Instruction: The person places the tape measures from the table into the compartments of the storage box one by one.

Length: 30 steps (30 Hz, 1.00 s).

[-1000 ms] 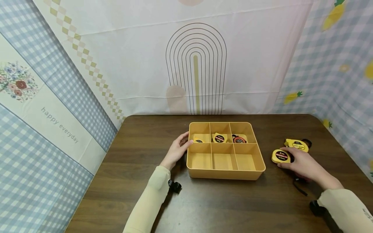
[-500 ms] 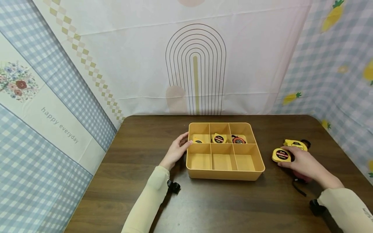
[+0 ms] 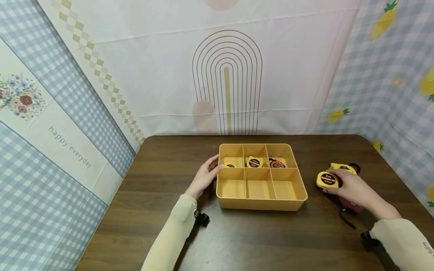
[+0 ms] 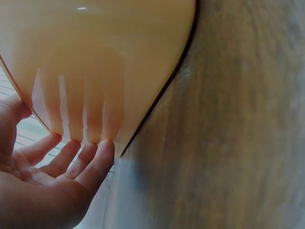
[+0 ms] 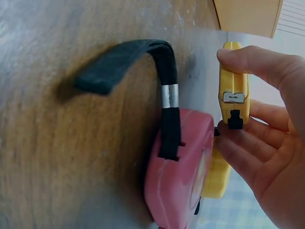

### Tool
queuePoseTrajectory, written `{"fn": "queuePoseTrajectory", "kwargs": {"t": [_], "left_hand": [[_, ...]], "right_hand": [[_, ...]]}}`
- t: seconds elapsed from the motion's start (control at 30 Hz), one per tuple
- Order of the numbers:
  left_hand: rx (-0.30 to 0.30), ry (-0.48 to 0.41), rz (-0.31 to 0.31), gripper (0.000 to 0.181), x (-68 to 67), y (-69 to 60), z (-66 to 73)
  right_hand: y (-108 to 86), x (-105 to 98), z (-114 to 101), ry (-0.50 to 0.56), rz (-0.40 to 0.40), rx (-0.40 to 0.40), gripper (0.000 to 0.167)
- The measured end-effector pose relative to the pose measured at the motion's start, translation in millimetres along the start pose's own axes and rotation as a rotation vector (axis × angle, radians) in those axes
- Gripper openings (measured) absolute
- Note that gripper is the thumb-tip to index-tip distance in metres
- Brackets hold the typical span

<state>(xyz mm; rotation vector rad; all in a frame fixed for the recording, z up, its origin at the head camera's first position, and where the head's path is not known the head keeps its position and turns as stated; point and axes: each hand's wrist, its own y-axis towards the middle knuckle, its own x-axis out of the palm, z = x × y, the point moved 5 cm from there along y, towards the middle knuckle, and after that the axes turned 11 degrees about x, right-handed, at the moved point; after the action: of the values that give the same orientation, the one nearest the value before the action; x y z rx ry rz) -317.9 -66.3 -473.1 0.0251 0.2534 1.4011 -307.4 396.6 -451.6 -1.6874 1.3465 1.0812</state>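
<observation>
Pink tape (image 5: 174,183) is showing more; right hand (image 3: 354,190) is pinching yellow tape (image 3: 327,180), left hand (image 3: 204,176) gripping box (image 3: 262,204); slackening fingers could be dropping yellow tape.

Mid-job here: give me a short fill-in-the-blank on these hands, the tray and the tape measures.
1. The right hand holds a tape measure whose case is coloured ____.
2. The left hand touches the ____ side of the tray.
3. Other tape measures lie in the tray's ____ row, not its near one.
4. The reddish tape measure has a strap coloured ____.
Missing words: yellow; left; far; black.
</observation>
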Motion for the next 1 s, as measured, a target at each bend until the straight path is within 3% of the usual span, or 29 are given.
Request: {"fn": "queuePoseTrajectory", "kwargs": {"t": [0.47,0.77,1.0], "left_hand": [[0.003,-0.008,-0.002,0.06,0.6,-0.3,2.0],[-0.022,-0.019,-0.009,0.062,0.0,-0.2,2.1],[-0.036,-0.017,-0.037,0.063,1.7,-5.8,24.5]], "right_hand": [[-0.4,-8.4,-4.7,-0.001,0.026,0.003,0.078],[0.9,-16.0,-8.1,-0.011,0.0,0.03,0.084],[0.3,-22.6,-6.5,-0.013,-0.003,0.063,0.084]]}}
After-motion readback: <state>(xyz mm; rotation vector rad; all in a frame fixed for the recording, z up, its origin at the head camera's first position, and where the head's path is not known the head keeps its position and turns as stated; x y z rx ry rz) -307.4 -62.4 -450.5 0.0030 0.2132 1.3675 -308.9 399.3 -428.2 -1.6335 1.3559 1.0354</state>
